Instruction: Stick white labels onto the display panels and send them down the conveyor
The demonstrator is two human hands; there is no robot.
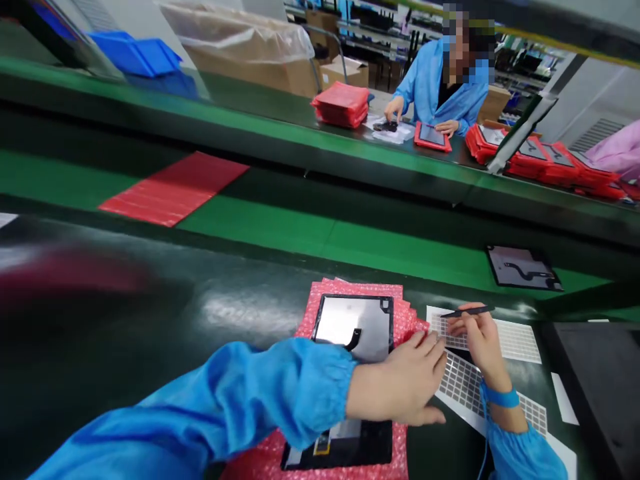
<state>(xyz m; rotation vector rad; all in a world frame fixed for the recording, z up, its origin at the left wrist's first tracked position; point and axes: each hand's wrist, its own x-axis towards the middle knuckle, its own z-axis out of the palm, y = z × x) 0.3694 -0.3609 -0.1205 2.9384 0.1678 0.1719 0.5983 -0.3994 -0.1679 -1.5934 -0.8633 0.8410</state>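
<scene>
My left hand (407, 383) reaches across the work with its fingers stretched out, fingertips at the edge of a sheet of small square stickers (463, 383). My right hand (480, 340) is closed around slim black tweezers (465, 311), their tip pointing left over a second sticker sheet (517, 340). Under my left forearm lies a tablet screen panel (355, 317), grey back up with a short black flex cable. My sleeve hides its middle. Pink bubble-wrap bags (310, 320) are stacked beneath it. A blue wrist strap (501, 397) circles my right wrist.
A green conveyor belt (280, 223) runs behind the bench, carrying a red bag (175, 187) and another screen panel (525, 268). A black box-like object (600, 380) stands at right. Across the belt, a person in blue (425, 80) handles red-wrapped panels. Something reddish blurs at far left.
</scene>
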